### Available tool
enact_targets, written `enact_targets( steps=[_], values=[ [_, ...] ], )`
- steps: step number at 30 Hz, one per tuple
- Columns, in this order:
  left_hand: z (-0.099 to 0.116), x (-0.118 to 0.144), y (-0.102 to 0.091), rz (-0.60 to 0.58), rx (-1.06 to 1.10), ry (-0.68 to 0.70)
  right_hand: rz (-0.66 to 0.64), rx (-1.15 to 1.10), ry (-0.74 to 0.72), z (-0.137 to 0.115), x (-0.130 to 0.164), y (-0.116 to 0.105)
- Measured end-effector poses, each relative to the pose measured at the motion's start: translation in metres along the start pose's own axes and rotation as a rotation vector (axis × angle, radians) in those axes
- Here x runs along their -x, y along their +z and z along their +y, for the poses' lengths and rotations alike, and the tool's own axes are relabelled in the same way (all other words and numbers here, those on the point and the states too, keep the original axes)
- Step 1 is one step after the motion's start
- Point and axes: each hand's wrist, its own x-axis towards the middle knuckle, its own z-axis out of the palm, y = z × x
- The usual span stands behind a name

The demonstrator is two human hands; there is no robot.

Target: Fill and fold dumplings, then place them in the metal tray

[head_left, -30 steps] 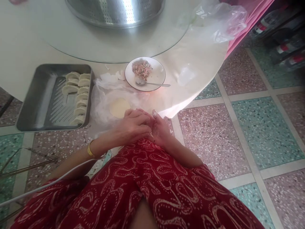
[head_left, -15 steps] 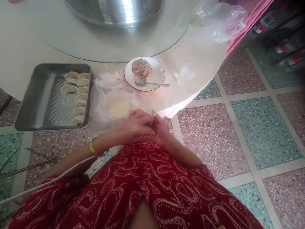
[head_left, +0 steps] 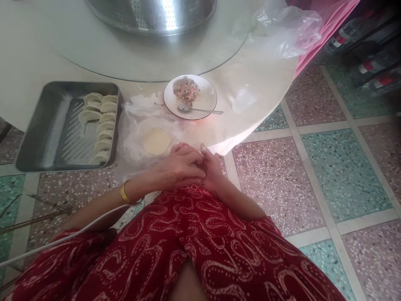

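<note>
Both hands meet at the table edge, just above the lap. Left hand [head_left: 177, 167] lies curled over the right hand [head_left: 211, 169], fingers pressed together; whether anything sits between them cannot be told, as the left hand covers the gap. A yellow bangle [head_left: 124, 193] circles the left wrist.

At 11 o'clock from the hands, just beside them, a round dumpling wrapper [head_left: 156, 141] lies flat on a clear plastic sheet [head_left: 133, 138]. At 12 o'clock, a white plate [head_left: 206, 100] holds a mound of minced filling [head_left: 186, 90] and a metal spoon [head_left: 197, 110], handle pointing to 3 o'clock.

At 9 to 10 o'clock, a steel tray [head_left: 46, 129] overhangs the table edge; folded dumplings [head_left: 102, 125] stand in rows along its right side. Farther off at 12 o'clock, a perforated steel basin [head_left: 150, 14] rests on a glass turntable [head_left: 140, 62]. A crumpled plastic bag [head_left: 288, 29] lies at 1 o'clock, well apart. Red patterned fabric [head_left: 188, 246] covers the lap.
</note>
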Motion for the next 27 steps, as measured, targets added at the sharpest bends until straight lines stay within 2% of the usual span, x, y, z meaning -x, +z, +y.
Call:
enact_targets(
  steps=[4,6,12,16,21,27],
  values=[
    [-0.002,0.01,-0.006,0.151,-0.071,-0.054,-0.05,-0.018,0.031,-0.006,0.006,-0.001],
    [-0.003,0.016,-0.006,0.186,-0.121,-0.082,-0.055,-0.018,0.034,-0.007,0.008,0.0],
    [0.0,0.024,0.002,0.186,-0.265,-0.134,-0.083,-0.051,0.04,-0.007,0.006,0.003],
    [0.002,0.025,0.0,0.189,-0.227,-0.145,-0.09,-0.048,0.028,-0.009,0.004,0.003],
    [0.003,0.031,-0.001,0.131,-0.253,-0.214,-0.087,-0.059,0.02,-0.01,0.003,0.003],
    [0.004,0.038,-0.002,0.162,-0.247,-0.239,-0.107,-0.047,0.0,-0.008,0.003,0.003]
  ],
)
